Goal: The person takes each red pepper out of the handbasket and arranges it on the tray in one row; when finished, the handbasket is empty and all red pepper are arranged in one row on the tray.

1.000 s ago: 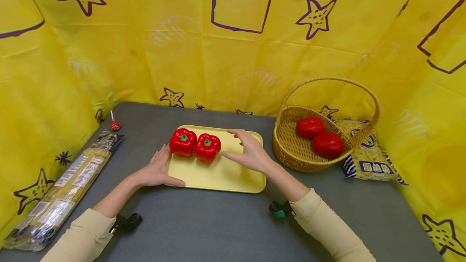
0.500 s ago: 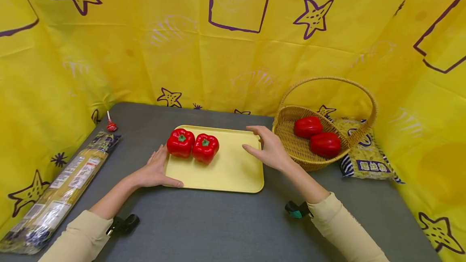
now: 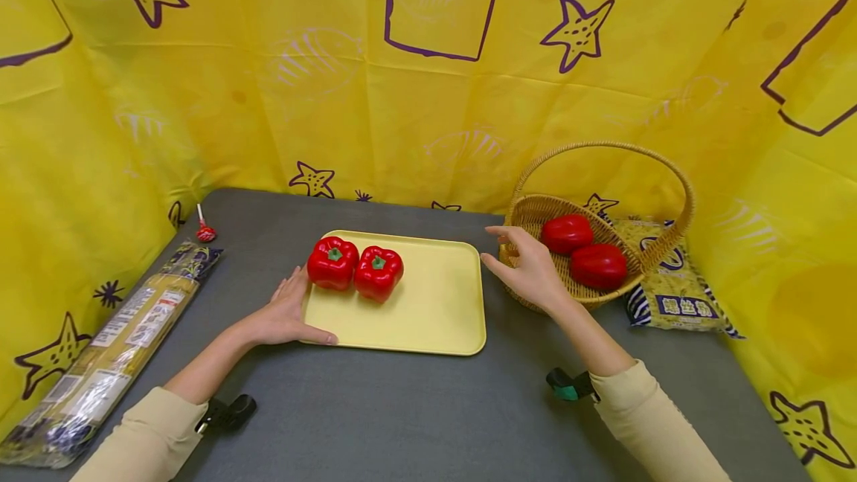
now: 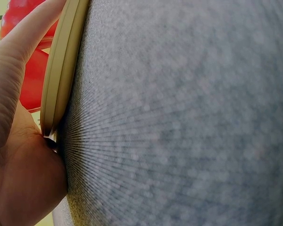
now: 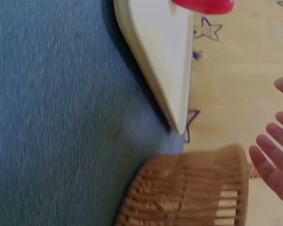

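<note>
At the left end of a pale yellow tray rests my left hand, its fingers along the short side and its thumb at the near left corner. Two red bell peppers with green stems sit side by side on the tray's left half. My right hand hovers at the left rim of a wicker basket, fingers apart and holding nothing. Inside the basket lie two red peppers. The left wrist view shows the thumb beside the tray's edge.
Behind the basket's right side lies a bag of noodles. A long clear package of dry noodles lies along the table's left edge, with a red lollipop beyond its far end. Yellow patterned cloth surrounds the grey table.
My right hand has moved right, from beside the peppers over the tray to the basket's left rim. My left hand stays at the tray's left end.
</note>
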{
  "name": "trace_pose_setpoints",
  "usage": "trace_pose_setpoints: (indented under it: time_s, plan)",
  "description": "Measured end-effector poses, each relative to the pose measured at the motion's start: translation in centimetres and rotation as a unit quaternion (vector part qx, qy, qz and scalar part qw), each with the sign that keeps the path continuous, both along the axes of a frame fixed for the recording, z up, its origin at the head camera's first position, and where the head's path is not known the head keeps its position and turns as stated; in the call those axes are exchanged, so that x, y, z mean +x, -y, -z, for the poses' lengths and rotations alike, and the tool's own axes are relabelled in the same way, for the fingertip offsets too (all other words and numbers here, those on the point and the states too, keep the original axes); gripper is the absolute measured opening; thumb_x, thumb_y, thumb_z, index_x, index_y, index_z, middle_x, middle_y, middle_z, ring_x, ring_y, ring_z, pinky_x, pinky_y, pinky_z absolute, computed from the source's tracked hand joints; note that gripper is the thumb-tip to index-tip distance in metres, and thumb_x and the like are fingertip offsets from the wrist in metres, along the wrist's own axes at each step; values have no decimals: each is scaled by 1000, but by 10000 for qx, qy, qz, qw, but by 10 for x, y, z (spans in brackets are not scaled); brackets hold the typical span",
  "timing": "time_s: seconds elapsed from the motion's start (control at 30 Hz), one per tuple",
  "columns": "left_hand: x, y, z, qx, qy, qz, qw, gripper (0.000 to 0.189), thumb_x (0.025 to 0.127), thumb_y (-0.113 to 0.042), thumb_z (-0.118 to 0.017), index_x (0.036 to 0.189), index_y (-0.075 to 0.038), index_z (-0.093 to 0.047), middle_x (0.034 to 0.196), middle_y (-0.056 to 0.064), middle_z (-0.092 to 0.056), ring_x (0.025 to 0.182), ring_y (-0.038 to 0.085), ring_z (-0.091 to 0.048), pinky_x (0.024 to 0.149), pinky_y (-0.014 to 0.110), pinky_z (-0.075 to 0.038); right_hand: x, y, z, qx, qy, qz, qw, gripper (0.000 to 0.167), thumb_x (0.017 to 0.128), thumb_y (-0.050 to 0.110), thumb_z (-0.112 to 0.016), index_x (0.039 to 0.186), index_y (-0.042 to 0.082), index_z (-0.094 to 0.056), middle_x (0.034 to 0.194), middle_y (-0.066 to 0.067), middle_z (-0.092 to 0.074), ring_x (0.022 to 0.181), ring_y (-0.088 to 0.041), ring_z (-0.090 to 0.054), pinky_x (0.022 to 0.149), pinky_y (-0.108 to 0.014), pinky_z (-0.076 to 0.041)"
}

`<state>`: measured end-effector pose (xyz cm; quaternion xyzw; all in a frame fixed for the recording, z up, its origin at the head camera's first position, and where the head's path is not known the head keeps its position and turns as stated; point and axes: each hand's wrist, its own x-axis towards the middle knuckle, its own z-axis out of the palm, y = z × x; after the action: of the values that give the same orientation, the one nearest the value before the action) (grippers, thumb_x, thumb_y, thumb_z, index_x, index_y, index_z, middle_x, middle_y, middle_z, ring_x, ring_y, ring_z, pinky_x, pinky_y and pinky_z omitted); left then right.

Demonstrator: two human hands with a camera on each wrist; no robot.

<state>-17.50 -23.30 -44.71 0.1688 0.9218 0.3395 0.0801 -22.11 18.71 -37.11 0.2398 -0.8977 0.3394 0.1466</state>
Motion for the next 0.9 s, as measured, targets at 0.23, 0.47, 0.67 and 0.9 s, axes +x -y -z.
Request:
trace_pose_setpoints:
  time_s: [0.23,0.47,0.67,0.9]
  plan:
    - [0,0,0,-4,-33,4,10000,133,65,-51,-86,154,2,-3,157,31,-5,142,53,4,109,69,1,-6,-25,-1,-143,-221,248,9993,35,86,13,-73,119,5,-65,112,-11,-65,99,-28,-59,84,-50,-52]
    - [0,1,0,-5,-18,-4,10000,133,65,-51,-87,154,1,-3,157,31,-5,142,53,4,108,69,1,-13,-49,-2,160,-225,573,9980,37,85,13,-73,120,3,-64,111,-15,-64,96,-30,-58,86,-50,-49]
    - [0,0,-1,-9,2,-16,10000,133,65,-51,-86,154,2,-2,157,31,-4,142,52,5,109,68,2,-22,-68,0,576,-68,732,9956,41,87,12,-71,123,-1,-61,122,-22,-61,114,-39,-53,97,-55,-40]
    - [0,0,-1,-26,-1,-22,10000,134,65,-51,-86,153,3,-2,156,32,-4,142,53,4,109,68,2,-30,-88,5,773,180,970,9921,44,88,13,-69,127,-3,-56,128,-27,-53,121,-46,-43,100,-61,-33]
